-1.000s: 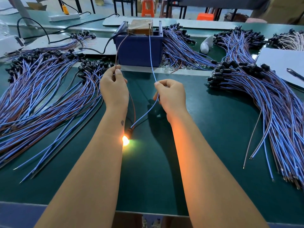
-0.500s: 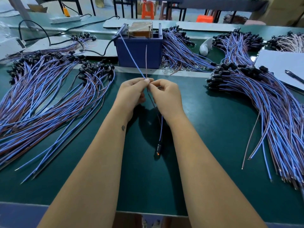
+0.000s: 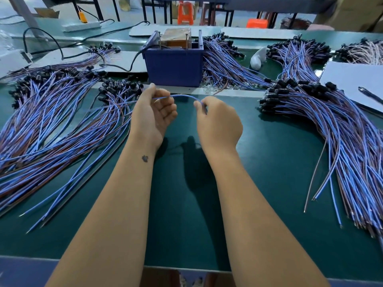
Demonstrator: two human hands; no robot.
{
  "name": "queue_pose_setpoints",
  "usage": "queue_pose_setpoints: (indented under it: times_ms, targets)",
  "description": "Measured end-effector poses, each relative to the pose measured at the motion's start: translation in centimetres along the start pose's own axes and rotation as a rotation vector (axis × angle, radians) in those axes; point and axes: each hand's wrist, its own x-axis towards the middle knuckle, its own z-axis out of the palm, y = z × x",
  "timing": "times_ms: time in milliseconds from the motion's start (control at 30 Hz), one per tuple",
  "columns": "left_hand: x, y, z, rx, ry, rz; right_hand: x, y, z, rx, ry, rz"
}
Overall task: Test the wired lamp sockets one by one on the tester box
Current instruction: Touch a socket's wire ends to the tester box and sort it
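Left hand (image 3: 154,117) and right hand (image 3: 217,123) pinch blue wire (image 3: 182,96) above green table (image 3: 269,162); orange stools (image 3: 185,12) behind.

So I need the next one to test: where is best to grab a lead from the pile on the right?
Probably by the black socket end, coming from the left over the bare mat. In the right pile the sockets are bunched at the edge facing the tester box, while the wires fan out tangled toward the near edge, so a tail would likely drag its neighbours.
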Motion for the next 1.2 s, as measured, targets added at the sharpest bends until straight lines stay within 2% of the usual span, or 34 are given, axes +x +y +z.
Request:
queue_pose_setpoints:
  times_ms: [100, 233, 300, 433, 533, 667, 700, 767, 933, 1033, 1200]
  targets:
    - [-0.2, -0.2, 0.2, 0.224, -0.063, 0.042, 0.2, -0.1, -0.6, 0.353, 0.115, 0.046]
    - [-0.5, -1.1, 0.8, 0.596, -0.128, 0.089, 0.9, 0.0, -1.3, 0.924, 0.121, 0.279]
    - [-0.9, -2.4, 1.3, 0.802, -0.215, 0.2, 1.2, 0.2, -1.5, 1.015, 0.124, 0.342]
    - [-1.7, -4.8, 2.8, 1.278, -0.452, 0.395, 1.2, 1.0, -0.7, 0.833, 0.124, 0.324]
    - [-1.5, -5.2, 3.9, 1.393, -0.474, 0.399, 1.2, 1.8, -0.2, 0.746, 0.097, 0.324]
    - [-2.3, -5.2, 2.9, 1.228, -0.629, 0.461, 1.2, 2.5, 0.0, 0.74, 0.139, 0.382]
    - [-2.5, -5.0, 2.6, 1.196, -0.644, 0.412, 1.1, 2.8, -0.1, 0.731, 0.135, 0.404]
    - [-2.4, -4.8, 2.6, 1.125, -0.646, 0.332, 1.2, 3.9, -0.5, 0.695, 0.094, 0.453]
    - [-2.0, -5.2, 2.8, 1.104, -0.558, 0.317, 2.9, 8.0, -3.8, 0.556, -0.041, 0.455]
    - [-2.1, -5.1, 2.9, 1.086, -0.501, 0.287, 3.8, 10.3, -6.1, 0.364, -0.1, 0.413]
    - [-2.3, -5.1, 3.0, 1.121, -0.469, 0.305, 4.2, 13.0, -9.0, -0.109, 0.007, 0.414]
